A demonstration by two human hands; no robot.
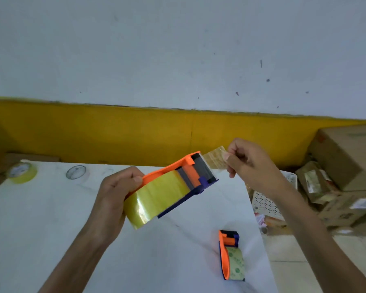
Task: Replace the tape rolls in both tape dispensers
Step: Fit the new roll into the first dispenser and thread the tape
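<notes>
Overhead, both hands hold an orange dispenser point(184, 180); no readable labels.

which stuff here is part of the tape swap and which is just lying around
Part of the job:
held dispenser
tape end
second dispenser
yellow roll
thin roll

Lying about:
cardboard boxes
perforated basket
</notes>
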